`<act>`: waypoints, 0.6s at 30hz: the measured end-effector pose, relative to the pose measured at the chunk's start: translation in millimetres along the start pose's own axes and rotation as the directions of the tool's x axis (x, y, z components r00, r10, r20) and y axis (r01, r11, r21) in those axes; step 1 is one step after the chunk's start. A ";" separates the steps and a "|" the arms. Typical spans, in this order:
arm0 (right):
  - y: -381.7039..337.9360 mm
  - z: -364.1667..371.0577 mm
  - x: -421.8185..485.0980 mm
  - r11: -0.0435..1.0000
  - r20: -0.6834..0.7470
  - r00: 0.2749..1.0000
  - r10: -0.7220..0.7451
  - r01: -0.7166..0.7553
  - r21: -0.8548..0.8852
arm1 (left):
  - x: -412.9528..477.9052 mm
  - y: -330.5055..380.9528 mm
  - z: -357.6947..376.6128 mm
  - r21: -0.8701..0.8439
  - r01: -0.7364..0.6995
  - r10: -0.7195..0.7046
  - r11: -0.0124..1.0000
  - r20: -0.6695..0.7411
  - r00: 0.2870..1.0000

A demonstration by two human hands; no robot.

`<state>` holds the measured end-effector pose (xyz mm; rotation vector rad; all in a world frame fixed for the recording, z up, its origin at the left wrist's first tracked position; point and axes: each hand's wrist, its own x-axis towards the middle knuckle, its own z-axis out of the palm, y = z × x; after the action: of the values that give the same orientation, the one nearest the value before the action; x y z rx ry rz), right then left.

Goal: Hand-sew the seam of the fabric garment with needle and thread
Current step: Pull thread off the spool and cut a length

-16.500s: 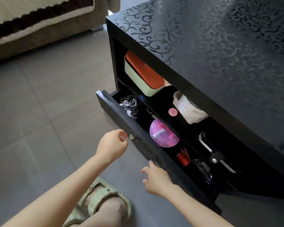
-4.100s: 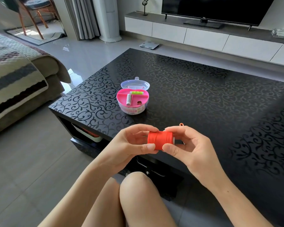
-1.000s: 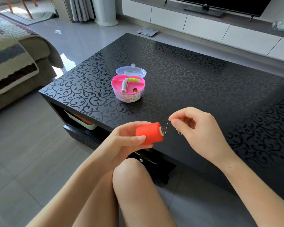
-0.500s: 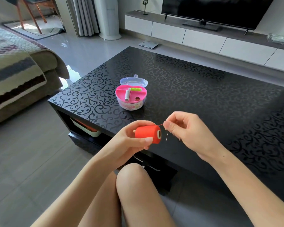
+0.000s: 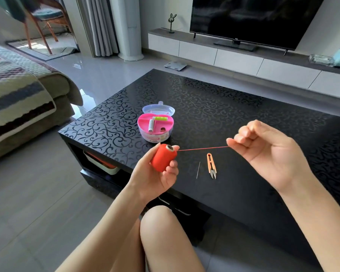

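I've got the red spool [image 5: 163, 160] dead centre: a fat cylinder of bright orange-red thread with a pale hollow core at its upper end, held in the air by the near edge of the bench [image 5: 243, 118]. My left hand [image 5: 155, 177] grips it, fingers and thumb curled round its body. From the top of the spool a single strand of thread [image 5: 202, 148] runs taut and nearly level to the right, thin and red against the black patterned top. My right hand [image 5: 267, 154] pinches its end between thumb and forefinger, the other fingers curled in, palm turned toward me. Below that strand the needle [image 5: 198, 170] lies flat on the bench, a slim silver sliver. Just beside it on the right lie the orange snips [image 5: 211, 165], blades pointing toward me. Farther back sits a round pink sewing box [image 5: 155, 132], open, with a white reel [image 5: 150, 125] and a green reel [image 5: 161, 118] in its compartments and its clear lid [image 5: 158, 109] behind it. A bare knee [image 5: 161, 222] shows below the bench edge, with a sofa [image 5: 18, 99] under a striped throw to the left and a television [image 5: 253, 18] beyond.
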<state>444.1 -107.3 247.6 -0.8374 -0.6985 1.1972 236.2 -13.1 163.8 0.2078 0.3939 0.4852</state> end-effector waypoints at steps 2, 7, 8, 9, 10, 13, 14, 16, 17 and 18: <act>-4.7 -16.5 10.6 0.992 -0.104 0.994 0.025 -0.012 0.127 | 2.8 1.7 3.2 0.069 0.002 0.000 0.998 -0.027 1.000; -21.3 -52.7 46.5 0.921 -0.135 0.990 0.034 0.021 0.390 | 20.7 10.9 20.1 0.263 0.116 -0.075 0.958 -0.162 0.984; -27.5 -60.8 54.9 0.908 -0.141 0.990 0.027 0.035 0.417 | 26.4 14.0 22.7 0.284 0.113 -0.058 0.952 -0.195 0.979; -34.7 -68.8 63.1 0.897 -0.167 0.986 0.029 0.047 0.438 | 32.8 18.2 22.9 0.289 0.093 -0.027 0.953 -0.226 0.974; -41.5 -74.7 70.7 0.893 -0.198 0.980 0.035 0.058 0.445 | 37.3 22.0 23.8 0.280 0.068 0.005 0.958 -0.252 0.968; -55.3 -96.0 95.0 0.913 -0.370 0.921 0.120 0.045 0.406 | 45.5 35.8 26.2 0.238 0.014 0.046 0.971 -0.245 0.968; -54.9 -105.9 103.1 0.927 -0.424 0.890 0.166 0.006 0.374 | 46.7 39.0 28.0 0.222 0.009 0.042 0.975 -0.225 0.974; -47.7 -121.4 114.7 0.946 -0.480 0.841 0.249 -0.104 0.308 | 50.4 44.9 29.3 0.203 0.014 0.026 0.979 -0.193 0.981; -42.5 -128.1 118.1 0.947 -0.492 0.824 0.283 -0.157 0.281 | 53.7 46.4 28.6 0.220 0.018 0.025 0.975 -0.189 0.982; -38.2 -135.7 121.7 0.946 -0.502 0.810 0.305 -0.195 0.261 | 57.3 47.7 28.6 0.250 0.026 0.023 0.968 -0.189 0.982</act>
<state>604.4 -19.2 212.5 -1.0592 -0.0017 1.1642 275.0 53.3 185.1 0.4085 0.6443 0.4542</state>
